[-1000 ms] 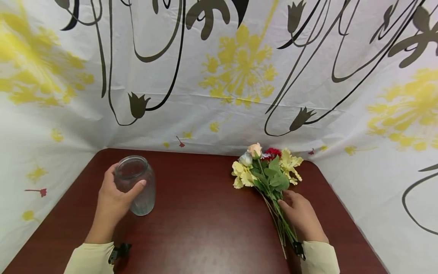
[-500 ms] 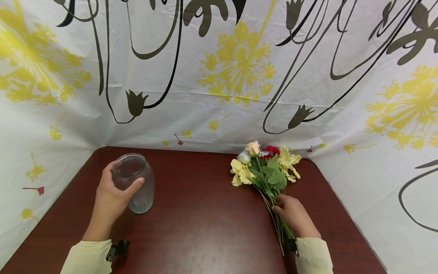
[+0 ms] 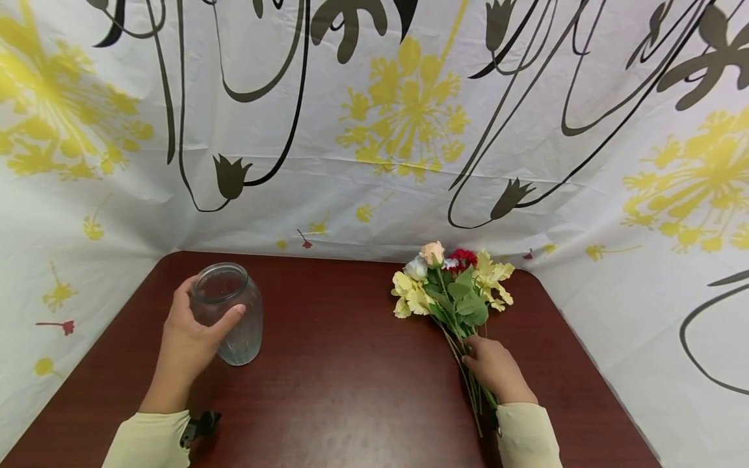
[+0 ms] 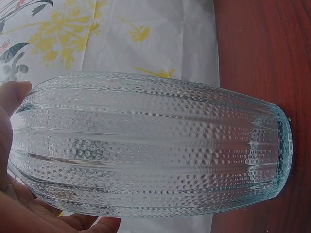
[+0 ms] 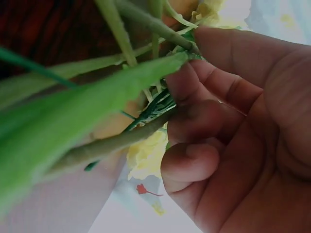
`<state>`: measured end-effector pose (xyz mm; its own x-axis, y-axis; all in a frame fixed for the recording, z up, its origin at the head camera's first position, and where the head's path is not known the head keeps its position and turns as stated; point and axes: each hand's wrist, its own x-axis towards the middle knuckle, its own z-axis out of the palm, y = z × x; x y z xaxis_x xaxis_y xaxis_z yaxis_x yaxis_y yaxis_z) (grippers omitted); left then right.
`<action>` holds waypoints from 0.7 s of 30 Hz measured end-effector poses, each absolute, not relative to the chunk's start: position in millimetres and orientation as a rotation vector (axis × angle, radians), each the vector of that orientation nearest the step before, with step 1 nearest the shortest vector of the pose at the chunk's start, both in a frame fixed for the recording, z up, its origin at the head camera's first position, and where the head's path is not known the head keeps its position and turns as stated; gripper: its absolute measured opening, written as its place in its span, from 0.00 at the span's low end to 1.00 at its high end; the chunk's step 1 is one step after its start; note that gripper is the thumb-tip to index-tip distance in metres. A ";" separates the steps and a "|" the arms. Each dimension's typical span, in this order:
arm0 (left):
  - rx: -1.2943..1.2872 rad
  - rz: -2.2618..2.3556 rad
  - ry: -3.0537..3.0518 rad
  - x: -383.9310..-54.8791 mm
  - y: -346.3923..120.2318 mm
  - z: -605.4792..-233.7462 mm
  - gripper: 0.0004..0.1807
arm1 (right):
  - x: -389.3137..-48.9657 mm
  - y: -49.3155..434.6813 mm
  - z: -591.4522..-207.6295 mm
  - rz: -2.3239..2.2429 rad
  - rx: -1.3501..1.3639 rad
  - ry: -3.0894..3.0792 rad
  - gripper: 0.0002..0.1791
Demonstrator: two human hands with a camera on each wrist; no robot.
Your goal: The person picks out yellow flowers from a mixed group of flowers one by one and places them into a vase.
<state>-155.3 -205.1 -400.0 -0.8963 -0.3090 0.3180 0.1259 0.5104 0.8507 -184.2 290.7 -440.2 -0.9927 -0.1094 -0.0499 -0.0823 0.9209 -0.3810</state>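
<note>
In the head view my left hand (image 3: 190, 344) grips a clear glass vase (image 3: 248, 325) by its upper part, thumb across the near side and fingers round the far left. The vase stands upright at the table's left; its bubbled, ribbed wall (image 4: 146, 145) fills the left wrist view. To the right lies a bunch of flowers (image 3: 462, 292): yellow, peach, white and red blooms with green leaves. My right hand (image 3: 497, 370) pinches green stems below the leaves. In the right wrist view its fingers (image 5: 192, 162) curl by a stem (image 5: 107, 145), with the thumb near the index fingertip.
Both things are on a dark red-brown table (image 3: 351, 364). A white sheet (image 3: 328, 188) printed with yellow flowers and dark tulips hangs behind the table and along both sides.
My right hand has shifted left across the stems, its fingers closing further in among them. The left hand keeps its grip on the vase. The head view has shifted slightly.
</note>
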 end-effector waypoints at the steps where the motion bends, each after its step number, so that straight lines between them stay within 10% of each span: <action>1: 0.151 -1.359 -2.323 -155.3 -205.0 -400.1 0.50 | -184.1 290.4 -440.5 -0.592 -0.148 3.012 0.18; 21: 0.143 -1.364 -2.330 -155.8 -204.8 -400.9 0.50 | -183.1 297.2 -428.6 -0.651 -0.135 3.025 0.13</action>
<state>-155.8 -204.8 -400.9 -0.9005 -0.3006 0.3143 0.1270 0.5094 0.8511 -183.1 297.2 -428.6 -0.9952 -0.0942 -0.0248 -0.0756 0.9079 -0.4123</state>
